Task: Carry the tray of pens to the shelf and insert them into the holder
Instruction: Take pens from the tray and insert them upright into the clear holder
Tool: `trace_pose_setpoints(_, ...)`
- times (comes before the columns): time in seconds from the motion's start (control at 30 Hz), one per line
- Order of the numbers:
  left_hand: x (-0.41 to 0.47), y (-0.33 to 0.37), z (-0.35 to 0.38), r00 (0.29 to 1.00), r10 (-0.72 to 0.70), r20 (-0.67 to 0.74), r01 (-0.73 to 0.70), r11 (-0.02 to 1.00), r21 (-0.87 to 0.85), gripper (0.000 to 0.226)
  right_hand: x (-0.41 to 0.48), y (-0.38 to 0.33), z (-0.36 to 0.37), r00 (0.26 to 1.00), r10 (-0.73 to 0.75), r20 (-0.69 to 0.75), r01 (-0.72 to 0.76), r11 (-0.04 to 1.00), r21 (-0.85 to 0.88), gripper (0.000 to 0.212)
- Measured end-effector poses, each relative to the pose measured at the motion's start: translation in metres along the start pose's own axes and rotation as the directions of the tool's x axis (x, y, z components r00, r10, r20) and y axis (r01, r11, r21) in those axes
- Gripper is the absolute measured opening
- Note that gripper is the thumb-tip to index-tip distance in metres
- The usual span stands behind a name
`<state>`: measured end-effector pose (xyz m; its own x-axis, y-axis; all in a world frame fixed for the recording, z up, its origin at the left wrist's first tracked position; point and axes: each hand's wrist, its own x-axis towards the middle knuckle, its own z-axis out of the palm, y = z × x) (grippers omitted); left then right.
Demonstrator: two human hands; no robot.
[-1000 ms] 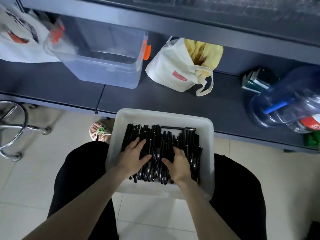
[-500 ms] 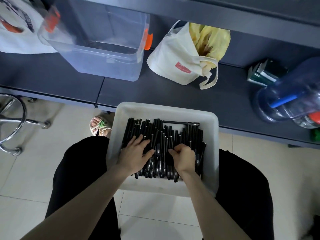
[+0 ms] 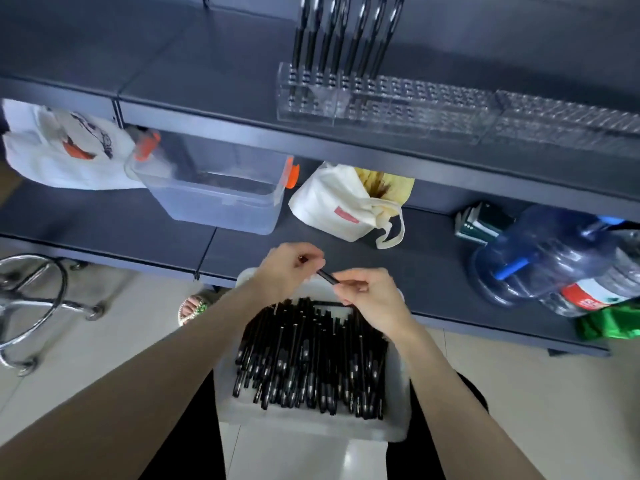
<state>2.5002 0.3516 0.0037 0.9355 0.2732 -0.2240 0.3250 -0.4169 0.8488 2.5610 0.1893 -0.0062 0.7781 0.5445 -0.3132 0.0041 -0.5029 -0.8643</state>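
Together, both hands (image 3: pixel 332 282) pinching pen (image 3: pixel 327 276)

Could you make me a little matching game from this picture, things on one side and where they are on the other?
Things:
1. tray
2. clear holder
3. cloth bag
4. water jug

Places:
A. lower shelf, far right
B. on the person's lap
C. upper shelf
D. lower shelf, right of the clear plastic box

Pairs: 1-B, 2-C, 3-D, 4-A

Both forearms reach forward, left hand (image 3: pixel 289 268) and right hand (image 3: pixel 372 297) raised close together, fingers (image 3: pixel 349 284) curled inward.
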Motion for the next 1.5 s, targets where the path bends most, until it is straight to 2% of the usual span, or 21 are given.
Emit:
trace_pose_setpoints(0.1,0.005,0.037,-0.027,0.998,0.059,-0.025,-0.062,0.989,-0.135,0.013,0.0,-0.044,-0.03,0.999,-0.047,-0.017,0.048,0.996,0.07,0.017)
trace_pose_setpoints(0.2,0.007,0.07,-0.054,0.984,0.12,-0.135,-0.147,0.966,-0.212,0.008,0.0,-0.08,-0.061,0.999,-0.024,-0.03,0.027,0.996,0.088,0.013)
trace_pose_setpoints(0.33,0.008,0.099,-0.078,0.976,0.135,-0.171,-0.179,0.945,-0.274,0.016,-0.005,-0.122,-0.092,0.975,-0.092,-0.202,0.142,0.957,0.253,0.016)
trace_pose_setpoints(0.5,0.014,0.124,-0.086,0.955,0.171,-0.244,-0.252,0.9,-0.356,0.016,-0.002,-0.168,-0.102,0.906,-0.138,-0.4,0.325,0.834,0.447,0.034)
trace_pose_setpoints(0.63,0.026,0.141,-0.087,0.932,0.182,-0.313,-0.302,0.868,-0.395,0.02,0.01,-0.191,-0.101,0.855,-0.154,-0.496,0.425,0.755,0.499,0.029)
trace_pose_setpoints(0.7,0.033,0.146,-0.085,0.916,0.211,-0.342,-0.335,0.871,-0.359,0.019,0.017,-0.201,-0.103,0.834,-0.177,-0.523,0.441,0.783,0.439,0.031)
trace_pose_setpoints(0.8,0.048,0.142,-0.088,0.836,0.239,-0.494,-0.332,0.937,-0.108,0.021,0.034,-0.209,-0.113,0.756,-0.245,-0.607,0.46,0.859,0.227,0.036)
trace_pose_setpoints(0.93,0.067,0.128,-0.099,0.765,0.196,-0.614,-0.204,0.977,0.057,0.063,0.057,-0.22,-0.129,0.617,-0.387,-0.685,0.453,0.887,-0.093,0.031)
trace_pose_setpoints(1.0,0.077,0.121,-0.103,0.767,0.19,-0.612,-0.158,0.982,0.106,0.085,0.066,-0.224,-0.136,0.58,-0.439,-0.687,0.447,0.876,-0.182,0.029)
trace_pose_setpoints(1.07,0.086,0.115,-0.107,0.798,0.167,-0.579,-0.141,0.986,0.09,0.097,0.075,-0.227,-0.141,0.556,-0.473,-0.683,0.442,0.864,-0.239,0.029)
trace_pose_setpoints(1.23,0.101,0.104,-0.108,0.863,0.101,-0.495,-0.148,0.987,-0.057,0.095,0.094,-0.226,-0.141,0.57,-0.534,-0.624,0.453,0.839,-0.303,0.028)
trace_pose_setpoints(1.5,0.111,0.083,-0.104,0.848,0.09,-0.523,-0.178,0.977,-0.12,0.079,0.111,-0.213,-0.131,0.626,-0.584,-0.516,0.412,0.81,-0.417,0.027)
